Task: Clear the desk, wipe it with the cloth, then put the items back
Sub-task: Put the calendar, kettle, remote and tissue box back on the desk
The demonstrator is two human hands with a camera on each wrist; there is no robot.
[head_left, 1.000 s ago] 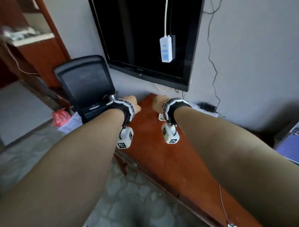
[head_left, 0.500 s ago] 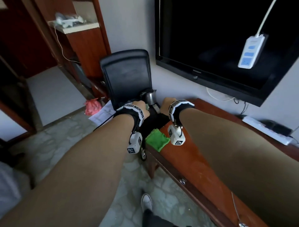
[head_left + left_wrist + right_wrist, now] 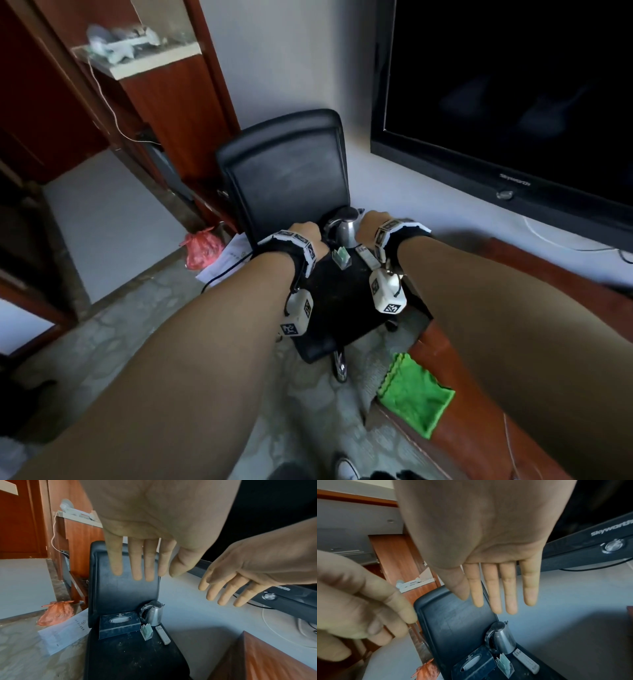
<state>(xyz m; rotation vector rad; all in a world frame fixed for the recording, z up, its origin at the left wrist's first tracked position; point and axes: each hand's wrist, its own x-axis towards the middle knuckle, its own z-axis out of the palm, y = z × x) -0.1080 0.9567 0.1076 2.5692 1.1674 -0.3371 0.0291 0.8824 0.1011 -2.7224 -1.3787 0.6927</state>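
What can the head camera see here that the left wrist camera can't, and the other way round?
Only the head view shows the green cloth on the desk corner. Only the left wrist view shows the black tissue box on the chair seat and the straight fingers of the left hand. Both show the kettle, remote and right hand.

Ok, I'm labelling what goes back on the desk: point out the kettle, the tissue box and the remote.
kettle [image 3: 154,614]: left wrist view, steel body.
tissue box [image 3: 120,620]: left wrist view, top face by the opening.
remote [image 3: 163,635]: left wrist view, middle of its top.
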